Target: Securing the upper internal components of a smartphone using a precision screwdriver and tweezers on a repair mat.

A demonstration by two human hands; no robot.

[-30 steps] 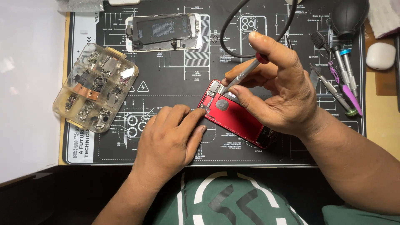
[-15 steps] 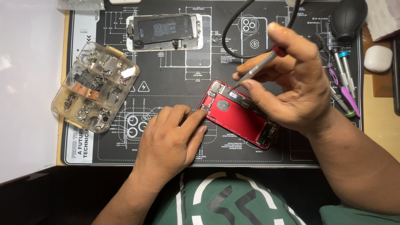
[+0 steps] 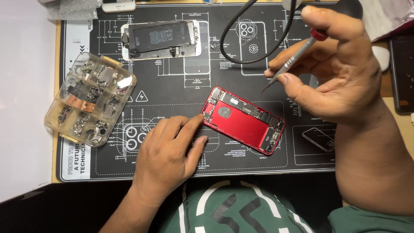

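Note:
An opened red phone body (image 3: 244,120) lies tilted on the black repair mat (image 3: 172,92), its insides facing up. My left hand (image 3: 170,153) rests flat on the mat, fingertips touching the phone's upper left corner. My right hand (image 3: 334,71) is raised above and to the right of the phone and grips a thin screwdriver (image 3: 289,64) with a red cap. The tip points down and left, clear of the phone.
A clear compartment box (image 3: 90,99) of small metal parts sits at the left. A second opened phone with its battery showing (image 3: 160,39) lies at the top of the mat. A black cable (image 3: 254,34) loops beside it. A dark device (image 3: 402,73) lies at the right edge.
My right hand has lifted the screwdriver up and to the right, off the red phone. The left hand stays at the phone's corner. The view has moved closer.

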